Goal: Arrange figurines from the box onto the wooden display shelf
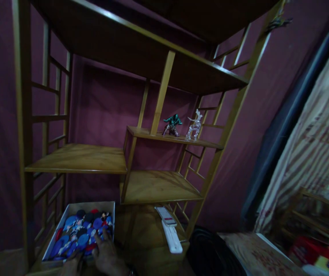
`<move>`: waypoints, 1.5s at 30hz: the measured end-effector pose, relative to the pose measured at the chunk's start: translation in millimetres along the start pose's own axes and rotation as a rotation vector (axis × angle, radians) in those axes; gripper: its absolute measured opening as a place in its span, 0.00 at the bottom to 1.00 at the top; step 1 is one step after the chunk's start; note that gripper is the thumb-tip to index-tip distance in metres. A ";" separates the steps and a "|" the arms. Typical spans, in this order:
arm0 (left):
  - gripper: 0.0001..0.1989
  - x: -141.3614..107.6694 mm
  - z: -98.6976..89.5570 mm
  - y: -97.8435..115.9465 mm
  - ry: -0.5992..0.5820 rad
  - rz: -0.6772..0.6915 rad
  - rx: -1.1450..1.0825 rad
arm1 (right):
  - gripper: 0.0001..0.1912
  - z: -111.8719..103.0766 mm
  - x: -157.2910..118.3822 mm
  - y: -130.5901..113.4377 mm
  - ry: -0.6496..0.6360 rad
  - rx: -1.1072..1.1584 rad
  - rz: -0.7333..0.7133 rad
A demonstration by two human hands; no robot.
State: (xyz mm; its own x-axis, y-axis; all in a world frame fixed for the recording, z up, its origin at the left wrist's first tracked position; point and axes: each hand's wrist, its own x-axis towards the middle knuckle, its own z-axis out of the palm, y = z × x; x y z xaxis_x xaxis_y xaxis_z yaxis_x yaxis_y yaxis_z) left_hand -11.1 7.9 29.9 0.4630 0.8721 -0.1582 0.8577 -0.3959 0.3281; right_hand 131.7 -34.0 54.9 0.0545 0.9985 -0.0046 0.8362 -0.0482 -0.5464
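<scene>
White box (76,209) holds blue and red pieces (83,240); right hand (106,251) over them, fingers parted; left hand (71,264), cannot tell

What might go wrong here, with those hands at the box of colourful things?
Small pieces crowd the box, so the right hand, reaching over them, might flick some out. The left hand, at the box's near edge, might nudge it. The white object lies near its board's front edge and could fall if bumped.

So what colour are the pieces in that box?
The pieces are mostly blue, with some black, red and white, as the head view shows.
</scene>
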 end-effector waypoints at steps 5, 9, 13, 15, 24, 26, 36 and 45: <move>0.20 -11.6 -17.6 6.6 0.031 0.000 -0.066 | 0.26 1.6 5.0 -6.0 -0.068 -0.035 0.035; 0.19 -13.0 -25.2 7.0 -0.002 -0.026 -0.082 | 0.24 8.0 11.8 -5.4 -0.121 -0.050 0.044; 0.18 -12.7 -26.3 7.1 0.030 -0.015 0.011 | 0.23 15.6 15.5 -2.8 -0.125 -0.079 0.022; 0.19 -11.8 -24.9 7.8 0.026 -0.036 0.031 | 0.22 17.8 16.5 -2.3 -0.115 -0.098 0.005; 0.18 -3.9 -23.6 9.3 0.016 -0.027 -0.002 | 0.18 11.8 18.2 -3.3 -0.124 -0.213 -0.039; 0.18 -1.6 -24.7 7.0 0.004 -0.044 -0.024 | 0.19 12.6 18.0 -2.3 -0.131 -0.224 -0.015; 0.22 10.2 -17.3 -4.5 -0.012 -0.049 -0.168 | 0.20 19.5 29.8 2.2 -0.160 -0.143 0.048; 0.24 21.7 -10.0 -8.1 0.020 -0.014 -0.334 | 0.22 25.0 47.9 9.2 -0.136 0.018 0.059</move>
State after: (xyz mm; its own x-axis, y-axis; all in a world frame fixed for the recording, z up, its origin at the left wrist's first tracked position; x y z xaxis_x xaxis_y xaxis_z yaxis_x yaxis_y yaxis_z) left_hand -10.3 33.0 33.1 0.4445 0.8836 -0.1472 0.7416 -0.2708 0.6137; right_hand 128.3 14.0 28.7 0.0283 0.9883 -0.1499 0.8235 -0.1081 -0.5569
